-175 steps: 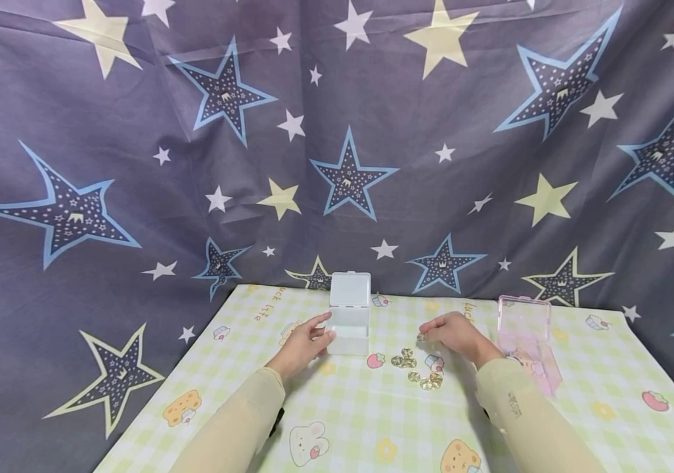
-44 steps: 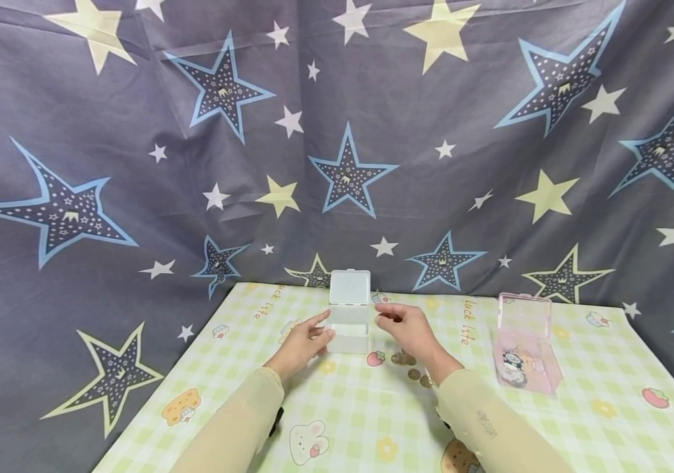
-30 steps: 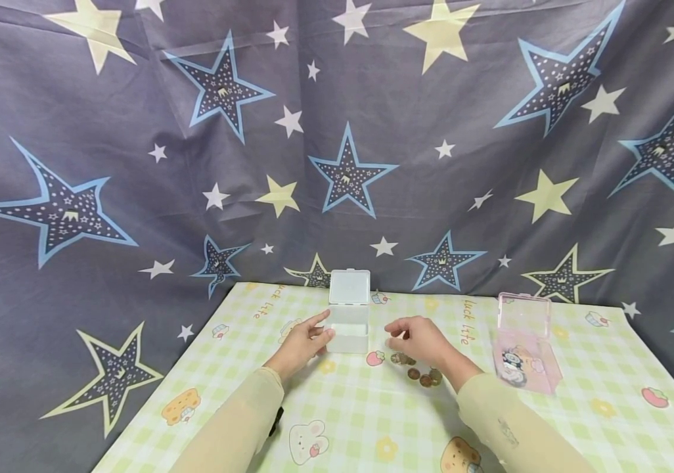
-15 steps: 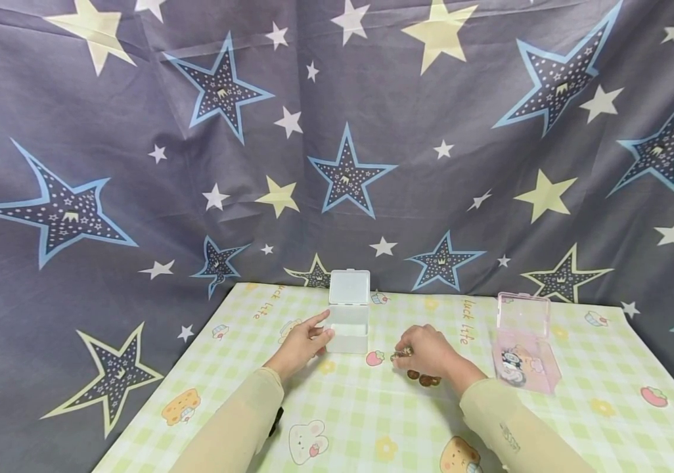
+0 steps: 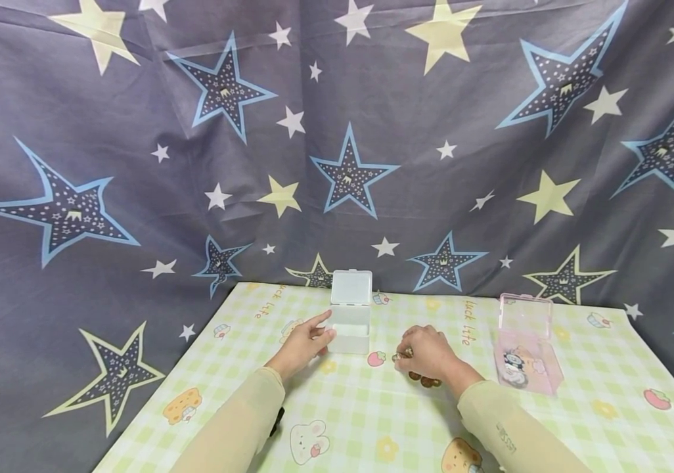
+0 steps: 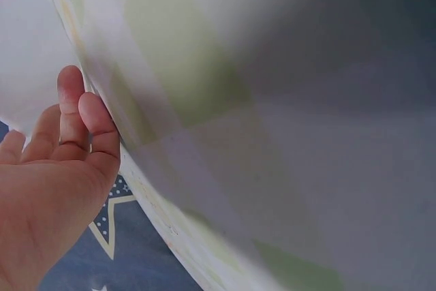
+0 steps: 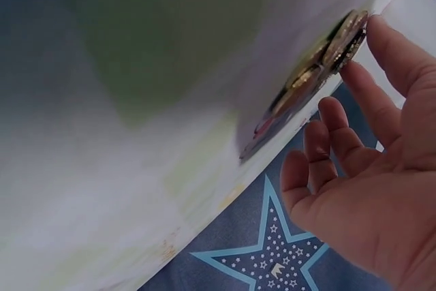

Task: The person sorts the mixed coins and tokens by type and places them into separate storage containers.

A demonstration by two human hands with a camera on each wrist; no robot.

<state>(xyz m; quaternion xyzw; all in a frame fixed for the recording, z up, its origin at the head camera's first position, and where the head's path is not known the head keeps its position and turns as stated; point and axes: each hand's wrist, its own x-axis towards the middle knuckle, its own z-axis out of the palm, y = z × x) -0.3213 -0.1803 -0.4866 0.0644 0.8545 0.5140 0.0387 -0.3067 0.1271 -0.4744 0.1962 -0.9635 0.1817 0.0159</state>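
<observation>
Right hand (image 5: pixel 429 355) has moved from beside the white box (image 5: pixel 351 343) to the coins (image 7: pixel 300 90) at its fingertips, refocusing work there; pinch unclear. Left hand (image 5: pixel 300 343), fingers relaxed, touches the box.

A white box (image 5: pixel 351 344) stands near the back of the desk (image 5: pixel 381 407), its lid (image 5: pixel 351 288) raised, with the left hand (image 5: pixel 300 344) touching its left side. To its right, the right hand (image 5: pixel 431 351) reaches down over some round coins (image 5: pixel 403 353), fingertips at the pile; more coins (image 5: pixel 424 380) lie just below that hand. Farther right, an open pink, see-through box (image 5: pixel 544 380) contains small dark and white pieces (image 5: pixel 514 368). A starred dark cloth (image 5: pixel 254 203) hangs behind.
</observation>
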